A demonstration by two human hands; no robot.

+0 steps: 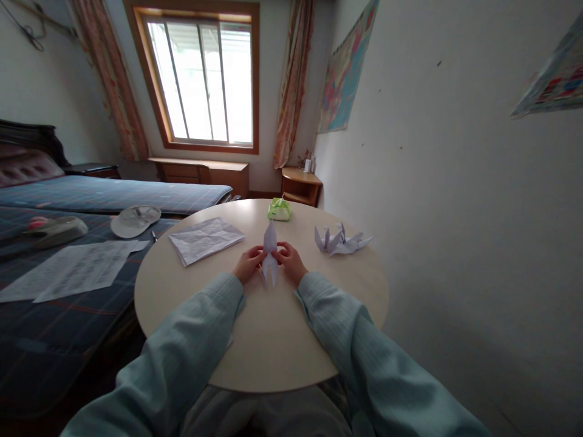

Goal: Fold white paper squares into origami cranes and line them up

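Between my two hands, over the middle of the round table [273,340], is a folded white paper piece [270,267]. It has a pointed top and two narrow points at the bottom, with a gap between them. My left hand [250,264] pinches its left edge. On the opposite edge, the fingers of my right hand [290,261] are closed, thumb in front. Several folded paper cranes [341,241] sit in a group to the right. A creased sheet of white paper [207,238] lies to the left of my hands.
A green tissue pack [279,210] stands near the table's far edge. On the bed [86,321] at the left lie printed sheets [82,270], a pale cap [135,221] and a pen [153,237]. A white wall [455,243] rises close on the right.
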